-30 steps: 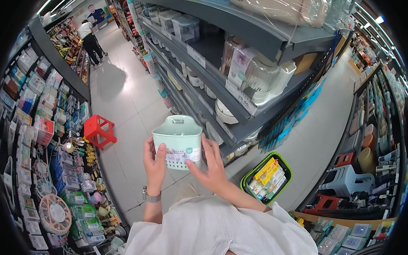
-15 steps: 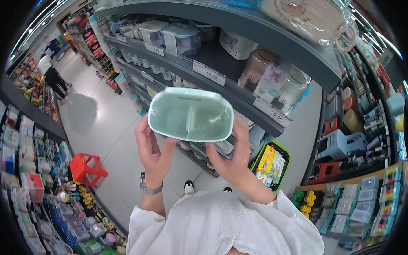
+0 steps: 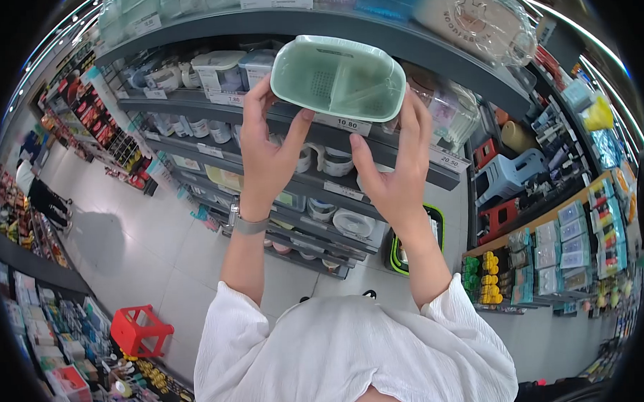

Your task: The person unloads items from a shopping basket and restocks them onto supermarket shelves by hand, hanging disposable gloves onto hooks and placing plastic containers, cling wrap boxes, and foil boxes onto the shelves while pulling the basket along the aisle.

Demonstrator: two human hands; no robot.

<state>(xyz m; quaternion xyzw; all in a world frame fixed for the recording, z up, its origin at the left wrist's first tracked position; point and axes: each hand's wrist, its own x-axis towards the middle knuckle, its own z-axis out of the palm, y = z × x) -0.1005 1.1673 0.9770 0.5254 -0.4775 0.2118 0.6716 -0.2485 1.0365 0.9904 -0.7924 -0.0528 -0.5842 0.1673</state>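
Observation:
A light green plastic basket (image 3: 337, 78) with a divider inside is held up in front of the shelf, its open top facing me. My left hand (image 3: 274, 142) grips its left end, thumb on the near side. At the right end, my right hand (image 3: 399, 163) holds it with the fingers behind and the thumb below the near side. Behind the basket runs a grey shelf edge with a 10.80 price label (image 3: 343, 124). Clear lidded boxes (image 3: 219, 71) stand on the shelf to its left.
A green-rimmed shopping basket (image 3: 440, 229) stands on the floor, partly behind my right forearm. A red stool (image 3: 138, 331) is at the lower left. Far left, a person (image 3: 44, 196) stands in the aisle. Hanging goods (image 3: 572, 242) line the right side.
Both hands have raised the green basket up and towards the shelf, and its opening has turned to face me. The view has swung right and come nearer the shelf.

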